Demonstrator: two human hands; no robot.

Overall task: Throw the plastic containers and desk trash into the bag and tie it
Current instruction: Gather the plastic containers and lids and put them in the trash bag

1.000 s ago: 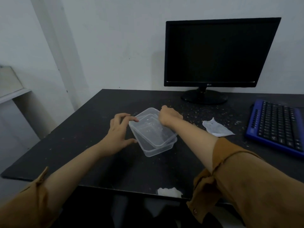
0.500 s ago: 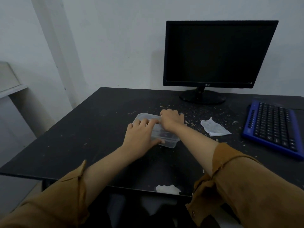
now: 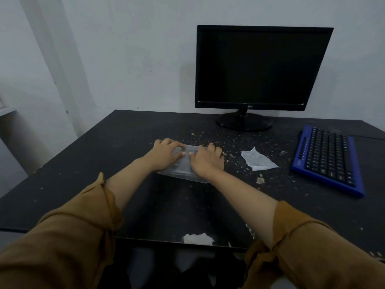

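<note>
Head view. Black desk (image 3: 83, 184), scuffed and speckled, carried every item and ran out on all sides of the fingers. A dark monitor (image 3: 262, 67) on a round foot stood beyond the fingers and to their right, against the pale wall. Two mustard sleeves (image 3: 68, 243), pushed up the forearms, lay well short of the fingers, nearest the camera. A blue keyboard (image 3: 328, 159) with black keys lay far to the right of the fingers, well apart from them. The left hand (image 3: 166, 153) and right hand (image 3: 205, 161) rested palm down, side by side, on the plastic containers (image 3: 183, 165), clear shallow tubs lying flat on the desk near its middle. The left fingers (image 3: 175, 143) were held close together and bent over the far left rim, thumb lying across the top; the right fingers (image 3: 212, 148) were likewise close together and curled over the far right rim. How many tubs were nested could not be told, the plastic being blurred. A crumpled white wipe (image 3: 257, 160) lay just right of the right fingers, between them and the keyboard, apart from both. A white torn scrap (image 3: 198, 238) sat at the desk's near edge, well short of the fingers. Pale crumbs (image 3: 208, 136) were scattered beyond and to the right of the fingers
</note>
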